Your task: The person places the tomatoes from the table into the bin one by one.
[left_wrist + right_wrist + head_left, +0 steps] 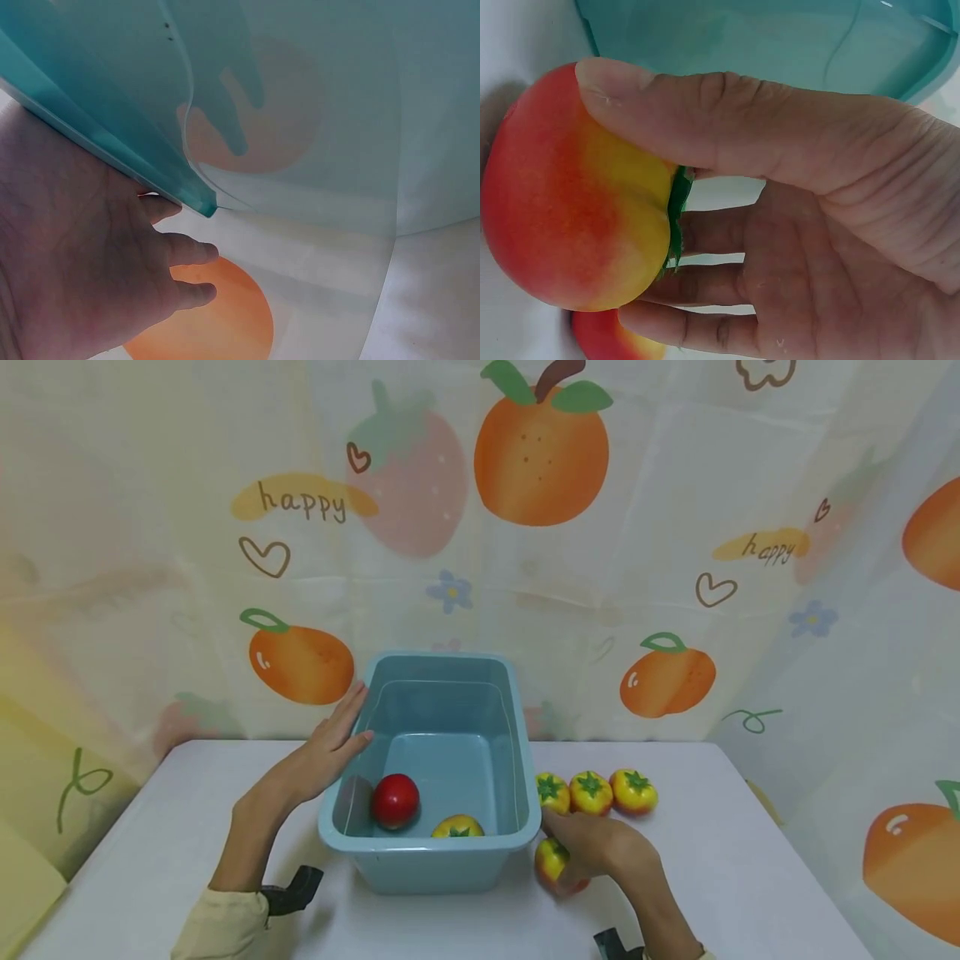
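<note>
A blue plastic basin [431,843] stands on the table. My left hand [322,762] rests against the outside of its left rim, fingers extended; the left wrist view shows this hand [90,247] along the rim. To the right of the basin, my right hand [600,842] holds a yellow-red toy tomato [552,860] with a green calyx. In the right wrist view the thumb presses on that tomato [562,195], with the other fingers on its far side, partly hidden. Inside the basin lie a red round fruit [395,801] and a yellow tomato [457,827], half hidden by the front rim.
Beyond my right hand, yellow-red tomatoes sit in a row: one beside the basin [552,790], a middle one [590,793] and a right one [634,792]. The white table [720,860] ends at a fruit-printed curtain [637,568] behind the basin.
</note>
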`<state>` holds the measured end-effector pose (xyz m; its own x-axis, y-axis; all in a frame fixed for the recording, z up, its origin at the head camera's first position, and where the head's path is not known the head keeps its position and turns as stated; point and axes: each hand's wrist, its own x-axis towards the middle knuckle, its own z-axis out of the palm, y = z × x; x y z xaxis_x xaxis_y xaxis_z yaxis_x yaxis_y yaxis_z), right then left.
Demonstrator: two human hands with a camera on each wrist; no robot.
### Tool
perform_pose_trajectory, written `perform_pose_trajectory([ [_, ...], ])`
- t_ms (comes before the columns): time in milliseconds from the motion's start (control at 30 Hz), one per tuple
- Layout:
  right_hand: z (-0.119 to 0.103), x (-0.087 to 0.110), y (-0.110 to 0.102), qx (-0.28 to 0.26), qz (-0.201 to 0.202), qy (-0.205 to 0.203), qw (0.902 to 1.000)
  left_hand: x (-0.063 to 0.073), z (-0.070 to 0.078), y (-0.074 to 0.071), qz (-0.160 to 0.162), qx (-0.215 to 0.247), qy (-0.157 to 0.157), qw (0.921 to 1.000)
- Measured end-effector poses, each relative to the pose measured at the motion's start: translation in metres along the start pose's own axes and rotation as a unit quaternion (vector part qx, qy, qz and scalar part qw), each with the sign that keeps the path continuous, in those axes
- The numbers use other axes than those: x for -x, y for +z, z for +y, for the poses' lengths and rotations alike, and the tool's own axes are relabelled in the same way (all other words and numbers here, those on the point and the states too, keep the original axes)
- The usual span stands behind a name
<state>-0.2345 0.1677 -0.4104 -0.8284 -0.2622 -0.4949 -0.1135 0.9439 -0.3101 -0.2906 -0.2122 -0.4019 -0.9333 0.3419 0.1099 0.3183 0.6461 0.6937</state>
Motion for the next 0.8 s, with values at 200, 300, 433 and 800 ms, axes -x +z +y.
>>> perform_pose_trajectory([
  [200, 0.002, 0.001, -0.003, -0.009, 0.001, -0.017, 0.9998, 0.000, 0.001, -0.001, -0.001, 0.001, -0.004, 1.0000],
  [300, 0.005, 0.004, -0.006, -0.011, 0.009, -0.032, 0.9994, -0.001, 0.001, -0.002, -0.001, 0.000, -0.003, 1.0000],
  [433, 0.009, 0.015, -0.014, -0.006, 0.026, -0.040, 0.9989, -0.001, 0.001, -0.001, -0.002, 0.000, -0.002, 1.0000],
  [800, 0.018, 0.047, -0.033, -0.023, 0.121, -0.127, 0.9842, -0.001, 0.003, -0.001, 0.000, 0.005, 0.000, 1.0000],
])
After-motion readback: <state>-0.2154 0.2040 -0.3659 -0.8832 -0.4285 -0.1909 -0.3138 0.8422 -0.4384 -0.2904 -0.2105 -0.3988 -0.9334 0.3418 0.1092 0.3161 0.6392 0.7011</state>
